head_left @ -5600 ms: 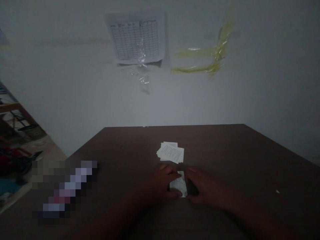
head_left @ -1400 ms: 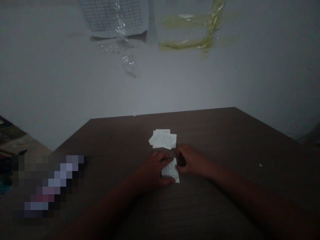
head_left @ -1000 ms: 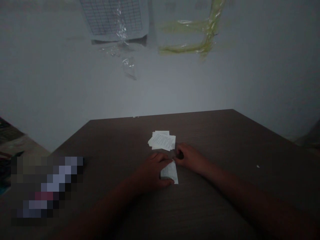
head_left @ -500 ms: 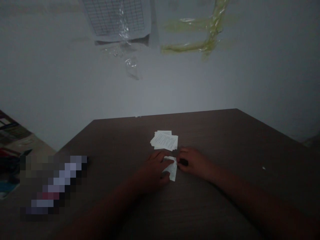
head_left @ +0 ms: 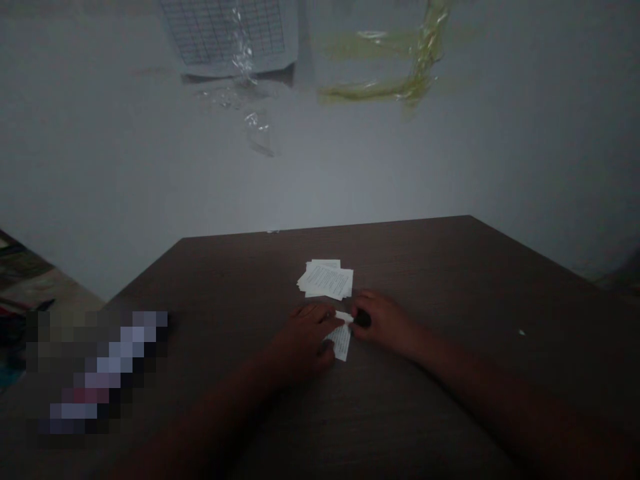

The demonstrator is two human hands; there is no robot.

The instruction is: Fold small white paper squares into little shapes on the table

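Note:
A small printed paper slip (head_left: 343,340) lies on the dark wooden table (head_left: 450,293) between my hands, its far end lifted and bent over. My left hand (head_left: 305,337) lies on the slip's left side with fingers pressed down on it. My right hand (head_left: 383,321) pinches the folded far edge with thumb and fingers. A loose pile of similar printed slips (head_left: 326,279) sits just beyond both hands.
A pixelated object (head_left: 95,373) lies on the table at the left. The wall behind carries a taped grid sheet (head_left: 227,33) and strips of yellowish tape (head_left: 395,60). Clutter shows on the floor at far left.
The slip lay flat under both hands; its far end is now bent over and it looks shorter. My hands have drawn closer together.

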